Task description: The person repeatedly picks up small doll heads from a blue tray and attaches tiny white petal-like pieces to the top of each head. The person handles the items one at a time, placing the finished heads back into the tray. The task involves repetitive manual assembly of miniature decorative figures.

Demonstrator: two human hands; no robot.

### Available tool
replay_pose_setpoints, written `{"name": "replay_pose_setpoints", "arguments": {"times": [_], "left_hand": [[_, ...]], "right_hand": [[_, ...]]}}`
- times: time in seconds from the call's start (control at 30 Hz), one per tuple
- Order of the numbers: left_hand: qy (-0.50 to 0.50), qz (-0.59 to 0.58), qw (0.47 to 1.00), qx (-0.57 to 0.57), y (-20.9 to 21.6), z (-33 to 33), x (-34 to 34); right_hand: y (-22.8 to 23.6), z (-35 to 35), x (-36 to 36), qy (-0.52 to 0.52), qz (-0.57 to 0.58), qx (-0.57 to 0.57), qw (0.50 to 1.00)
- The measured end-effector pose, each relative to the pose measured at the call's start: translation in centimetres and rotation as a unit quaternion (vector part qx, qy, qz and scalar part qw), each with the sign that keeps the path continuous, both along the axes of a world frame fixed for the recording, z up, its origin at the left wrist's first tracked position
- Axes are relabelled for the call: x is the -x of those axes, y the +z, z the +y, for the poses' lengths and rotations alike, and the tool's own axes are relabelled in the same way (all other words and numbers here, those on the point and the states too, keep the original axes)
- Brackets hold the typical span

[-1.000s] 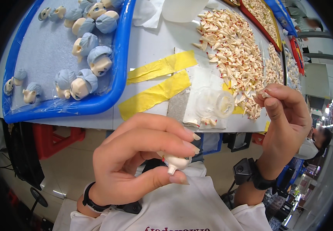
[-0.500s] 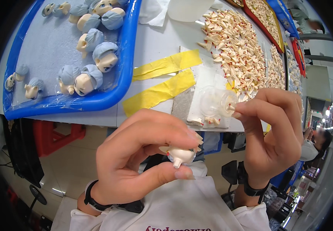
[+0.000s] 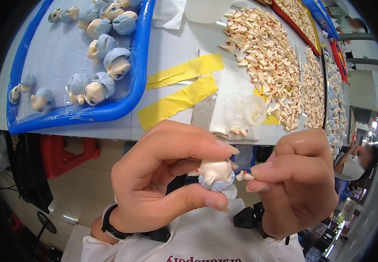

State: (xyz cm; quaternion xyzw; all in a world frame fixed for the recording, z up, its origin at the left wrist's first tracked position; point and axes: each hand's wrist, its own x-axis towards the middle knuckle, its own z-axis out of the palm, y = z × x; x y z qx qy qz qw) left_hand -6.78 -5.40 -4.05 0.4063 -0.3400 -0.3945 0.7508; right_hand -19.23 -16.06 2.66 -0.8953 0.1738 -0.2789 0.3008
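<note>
My left hand (image 3: 147, 174) is closed around a small doll head (image 3: 215, 171) with a cream face and light-blue hair, gripped between thumb and fingers. The head is turned so its neck peg points down to the left and its blue hair faces my thumb. A red-marked cream tip juts out at its left side. Just right of the head, my right hand (image 3: 300, 183) pinches a tiny cream piece (image 3: 243, 175) with a red spot between thumb and index finger. A narrow gap separates the piece from the head.
A transparent plastic cup (image 3: 255, 110) lies at the table's near edge, beside a few small pieces. Behind it spreads a heap of cream pieces with red tips (image 3: 267, 56). Yellow tape strips (image 3: 178, 101) cross the table. At left, a blue tray (image 3: 77, 115) carries several doll heads.
My right hand has come away from the transparent cup, down and left to the doll head, carrying a tiny piece. My left hand has turned the head, so more blue hair shows.
</note>
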Motion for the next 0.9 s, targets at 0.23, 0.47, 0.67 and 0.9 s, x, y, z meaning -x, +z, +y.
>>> {"name": "replay_pose_setpoints", "arguments": {"times": [0.23,0.47,0.67,0.9], "left_hand": [[-0.014,-0.031,0.999,-0.026,0.0,0.6,-0.1],[0.003,-0.103,0.995,-0.008,-0.4,0.8,-0.3],[0.046,-0.136,0.988,0.05,-0.6,0.0,0.1],[0.039,-0.11,0.99,0.079,-0.3,-0.3,0.1]], "right_hand": [[1.5,0.2,-0.2,0.025,0.092,0.122,0.988],[0.5,0.5,-0.4,0.009,0.03,0.093,0.995],[-0.5,0.7,0.0,0.02,-0.016,0.062,0.998],[-0.7,0.3,0.4,0.023,-0.053,-0.082,0.995]]}}
